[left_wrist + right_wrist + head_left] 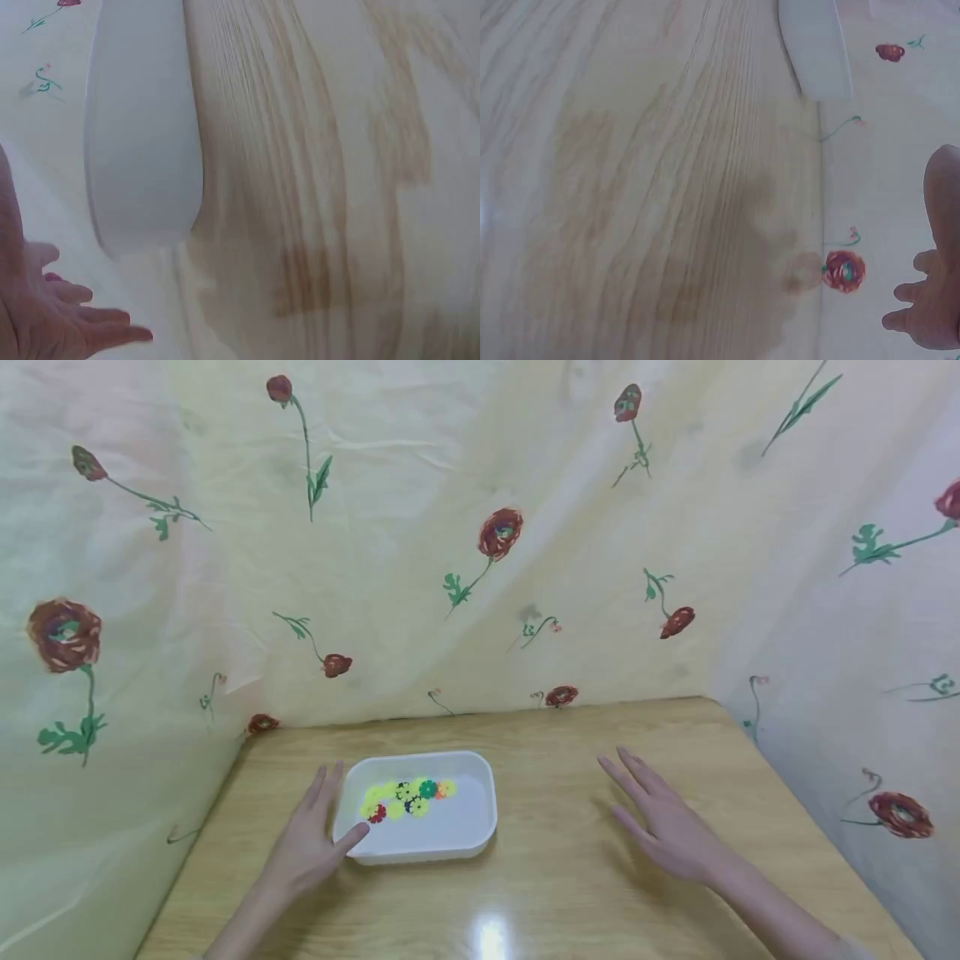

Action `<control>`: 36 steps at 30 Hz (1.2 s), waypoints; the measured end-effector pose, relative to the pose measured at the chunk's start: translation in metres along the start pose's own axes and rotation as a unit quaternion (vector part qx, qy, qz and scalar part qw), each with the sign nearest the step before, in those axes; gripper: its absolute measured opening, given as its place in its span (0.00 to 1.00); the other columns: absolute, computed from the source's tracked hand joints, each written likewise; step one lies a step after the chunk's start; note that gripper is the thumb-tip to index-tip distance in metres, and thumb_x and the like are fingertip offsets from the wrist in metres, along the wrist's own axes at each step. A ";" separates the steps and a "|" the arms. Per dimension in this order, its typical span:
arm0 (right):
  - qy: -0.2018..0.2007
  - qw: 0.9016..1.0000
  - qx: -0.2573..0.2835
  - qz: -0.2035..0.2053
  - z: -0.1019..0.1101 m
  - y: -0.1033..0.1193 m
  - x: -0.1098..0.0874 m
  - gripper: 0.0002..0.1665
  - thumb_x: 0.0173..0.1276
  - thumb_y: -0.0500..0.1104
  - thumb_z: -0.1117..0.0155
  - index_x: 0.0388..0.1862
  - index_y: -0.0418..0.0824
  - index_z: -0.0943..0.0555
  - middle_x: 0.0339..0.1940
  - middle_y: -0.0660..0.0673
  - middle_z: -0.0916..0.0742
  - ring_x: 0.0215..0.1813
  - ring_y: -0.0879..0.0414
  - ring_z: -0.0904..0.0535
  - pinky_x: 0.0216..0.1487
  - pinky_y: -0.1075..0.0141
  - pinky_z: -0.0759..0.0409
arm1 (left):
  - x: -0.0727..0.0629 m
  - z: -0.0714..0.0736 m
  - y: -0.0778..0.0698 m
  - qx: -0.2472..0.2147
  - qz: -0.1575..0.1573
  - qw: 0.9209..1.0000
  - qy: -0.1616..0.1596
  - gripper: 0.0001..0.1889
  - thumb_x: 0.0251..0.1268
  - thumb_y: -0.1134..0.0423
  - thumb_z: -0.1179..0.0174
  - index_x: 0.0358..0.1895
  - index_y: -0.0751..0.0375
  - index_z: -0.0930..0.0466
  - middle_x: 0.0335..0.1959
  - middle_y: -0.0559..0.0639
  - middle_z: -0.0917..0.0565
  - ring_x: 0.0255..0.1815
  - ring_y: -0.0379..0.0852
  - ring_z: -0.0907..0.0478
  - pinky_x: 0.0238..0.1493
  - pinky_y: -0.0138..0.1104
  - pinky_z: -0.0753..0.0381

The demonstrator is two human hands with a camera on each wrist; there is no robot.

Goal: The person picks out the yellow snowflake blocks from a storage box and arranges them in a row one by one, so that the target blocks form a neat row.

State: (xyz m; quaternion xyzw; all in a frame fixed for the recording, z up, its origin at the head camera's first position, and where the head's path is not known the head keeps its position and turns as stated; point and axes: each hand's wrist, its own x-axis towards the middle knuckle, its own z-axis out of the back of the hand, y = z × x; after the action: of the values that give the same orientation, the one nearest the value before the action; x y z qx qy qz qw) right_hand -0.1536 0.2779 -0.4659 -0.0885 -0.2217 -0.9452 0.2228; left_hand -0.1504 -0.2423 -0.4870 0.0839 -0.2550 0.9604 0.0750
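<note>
A white plastic tray (465,827) lies on the wooden table, left of the middle in the head view. Several small flower-shaped pieces, mostly yellow, lie in it, with a green piece (427,789) and a red piece (377,813) among them. My left hand (307,843) is at the tray's left end, fingers spread, its thumb overlapping the near left rim. In the left wrist view that hand (60,315) shows beside the tray's outer wall (142,135). Well to the right of the tray, my right hand (667,827) hovers over the table with fingers extended and nothing in them.
The light wooden table (555,893) has a back edge against a hanging cloth (405,543) printed with red flowers. The same cloth hangs along the left and right sides. A bright light reflection shows on the table's near part.
</note>
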 end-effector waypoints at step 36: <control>-0.015 0.993 0.078 0.083 -0.009 0.077 0.088 0.34 0.87 0.49 0.46 0.86 0.46 0.38 0.84 0.36 0.30 0.81 0.34 0.31 0.76 0.35 0.28 | 0.007 -0.019 -0.009 -0.101 0.122 0.987 0.024 0.73 0.35 0.35 0.13 0.83 0.71 0.43 0.80 0.73 0.33 0.80 0.73 0.34 0.76 0.64 0.29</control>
State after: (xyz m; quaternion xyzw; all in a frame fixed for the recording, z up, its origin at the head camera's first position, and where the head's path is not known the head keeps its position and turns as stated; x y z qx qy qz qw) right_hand -0.1964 0.1789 -0.4214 -0.1036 -0.2898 -0.9018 0.3035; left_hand -0.1583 -0.2247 -0.4974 0.0208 -0.3572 0.9334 -0.0283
